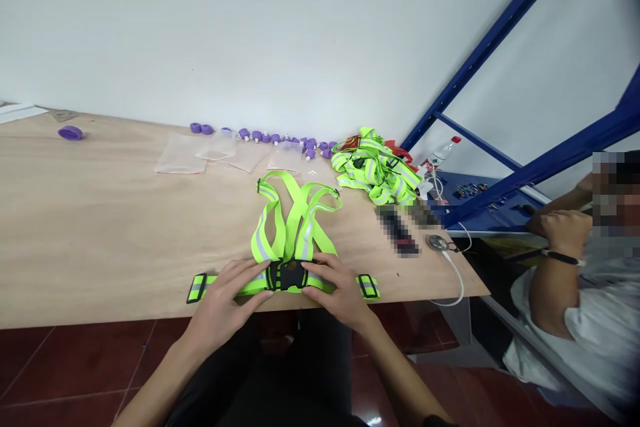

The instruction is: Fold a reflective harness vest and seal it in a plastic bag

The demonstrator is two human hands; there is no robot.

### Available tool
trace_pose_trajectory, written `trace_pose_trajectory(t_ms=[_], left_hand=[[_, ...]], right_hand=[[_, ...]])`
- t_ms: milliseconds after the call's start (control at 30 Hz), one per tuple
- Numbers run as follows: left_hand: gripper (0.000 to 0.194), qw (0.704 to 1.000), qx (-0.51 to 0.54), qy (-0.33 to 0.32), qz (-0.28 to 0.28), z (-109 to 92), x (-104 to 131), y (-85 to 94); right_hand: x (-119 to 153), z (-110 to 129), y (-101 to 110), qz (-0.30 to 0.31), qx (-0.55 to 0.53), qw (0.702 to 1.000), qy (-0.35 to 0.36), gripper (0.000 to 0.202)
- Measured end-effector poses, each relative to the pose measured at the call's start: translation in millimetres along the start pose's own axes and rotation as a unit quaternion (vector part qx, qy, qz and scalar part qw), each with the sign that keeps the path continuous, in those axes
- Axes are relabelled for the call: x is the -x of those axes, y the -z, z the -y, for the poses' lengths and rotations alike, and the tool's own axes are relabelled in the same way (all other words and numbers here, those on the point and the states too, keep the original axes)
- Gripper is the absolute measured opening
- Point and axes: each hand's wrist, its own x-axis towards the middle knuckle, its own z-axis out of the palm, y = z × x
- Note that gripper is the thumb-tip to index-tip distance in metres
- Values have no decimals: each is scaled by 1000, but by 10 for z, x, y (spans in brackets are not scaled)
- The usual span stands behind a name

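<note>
A neon-green harness [295, 213] with silver reflective stripes lies on the wooden table near its front edge, its shoulder straps spread away from me. At its waist a black buckle [287, 275] is between my hands. My left hand [230, 300] holds the strap at the buckle's left end between thumb and fingers. On the right end, my right hand [335, 287] pinches the strap and buckle edge the same way. Black strap sliders [197, 287] stick out beyond both hands on the waist band.
A heap of green harnesses [375, 170] lies at the back right, near a bottle [443, 153]. Clear bags [183, 153] and purple rolls [257, 136] line the wall. A round device [437, 243] with a white cable sits right. A person [560, 280] sits beyond the blue frame [500, 167].
</note>
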Motion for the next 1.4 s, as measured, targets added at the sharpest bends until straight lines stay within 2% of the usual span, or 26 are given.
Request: trace_pose_trajectory(t_ms=[167,300,400,567,667,800,1000,1133,1233,1300,1400], left_hand=[[43,1000,-4,3,-8,-39,-55,-49],[50,998,-62,-2,26,11,-75,-12],[59,993,-105,-19,59,95,-35,187],[62,988,-142,1,65,362,201,714],[58,987,-136,28,86,538,366,871],[50,989,-113,54,84,634,463,860],[49,991,-71,97,67,448,362,858],[48,989,47,142,18,327,334,837],[47,969,159,188,-23,314,342,765],[47,958,197,205,-34,334,319,716],[48,955,215,198,-58,375,210,681]], right_hand=[[-43,25,-85,-20,12,1000,9,37],[-104,46,-49,12,59,998,-3,46],[-44,5,181,34,89,995,-20,60],[338,-201,816,3,147,982,-116,59],[529,-286,1031,20,148,975,-163,59],[565,-303,1040,67,91,978,-175,49],[476,-326,997,91,63,972,-207,50],[456,-326,1014,80,68,975,-194,49],[435,-290,1026,55,69,979,-183,42],[417,-269,1030,24,75,981,-177,39],[390,-276,1030,-19,86,983,-160,39]])
